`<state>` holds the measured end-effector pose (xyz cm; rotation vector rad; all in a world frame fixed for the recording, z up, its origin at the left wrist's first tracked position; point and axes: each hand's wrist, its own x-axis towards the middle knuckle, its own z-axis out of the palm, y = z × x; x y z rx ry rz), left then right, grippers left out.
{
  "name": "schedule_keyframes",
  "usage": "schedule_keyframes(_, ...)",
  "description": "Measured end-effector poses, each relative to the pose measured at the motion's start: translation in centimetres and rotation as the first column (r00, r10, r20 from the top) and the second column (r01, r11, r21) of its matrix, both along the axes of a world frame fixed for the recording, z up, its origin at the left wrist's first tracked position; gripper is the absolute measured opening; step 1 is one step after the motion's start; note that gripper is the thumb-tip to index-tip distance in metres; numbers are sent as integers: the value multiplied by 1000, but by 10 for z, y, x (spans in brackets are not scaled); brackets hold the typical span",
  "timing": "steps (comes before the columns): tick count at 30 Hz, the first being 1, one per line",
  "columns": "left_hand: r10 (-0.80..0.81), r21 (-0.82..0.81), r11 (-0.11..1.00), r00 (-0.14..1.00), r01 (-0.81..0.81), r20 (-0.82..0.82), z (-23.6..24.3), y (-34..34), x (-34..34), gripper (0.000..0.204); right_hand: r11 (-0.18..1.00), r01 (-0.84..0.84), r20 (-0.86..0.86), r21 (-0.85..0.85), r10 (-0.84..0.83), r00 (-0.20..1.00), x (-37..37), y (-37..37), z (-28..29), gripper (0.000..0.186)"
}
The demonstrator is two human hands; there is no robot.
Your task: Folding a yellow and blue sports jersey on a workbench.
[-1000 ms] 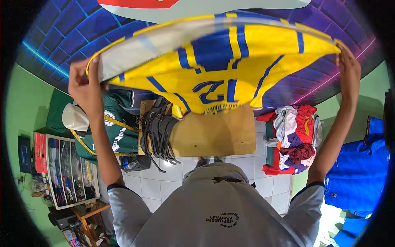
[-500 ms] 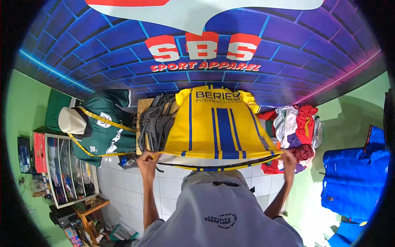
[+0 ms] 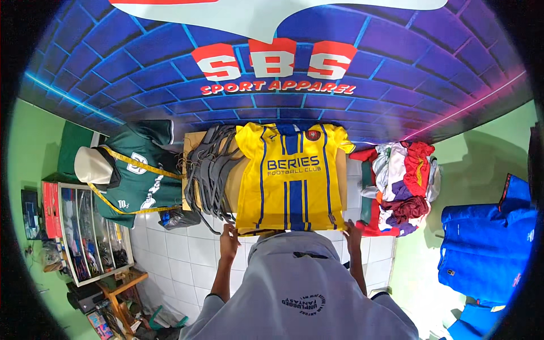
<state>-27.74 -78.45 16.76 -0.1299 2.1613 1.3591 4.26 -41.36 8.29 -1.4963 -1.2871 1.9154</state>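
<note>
The left hand (image 3: 228,241) and right hand (image 3: 353,236) pinched the jersey (image 3: 272,198) at its lower corners; an even pull, clear of the hangers (image 3: 207,164), seemed best.

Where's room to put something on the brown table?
The brown table shows a bare sliver between the dark hangers and the yellow shirt, and a thinner one along the shirt's right edge. Hangers and shirt crowd most of it. White floor tiles left of the left hand look roomier.
</note>
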Motion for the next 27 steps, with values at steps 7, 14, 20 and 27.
schedule_keyframes(7, -260, -129, 958, 965, 255, -26, -27, -13, 22, 11, 994, -97, 316, 58, 74, 946, 62, -20, -67, 26)
schedule_keyframes(14, -568, -539, 756, 781, 372, -258, -110, -69, 53, 23, 913, -346, -456, 214, 407, 792, 90, -16, -181, 18)
schedule_keyframes(20, -471, -487, 741, 875, 462, 114, -134, -63, 35, 32, 973, -226, 192, 54, 212, 958, 28, -34, -125, 21)
schedule_keyframes(27, 247, 134, 950, 941, -282, 231, -139, 15, 24, 28, 898, -141, 104, 417, 107, 989, -27, -1, -95, 21)
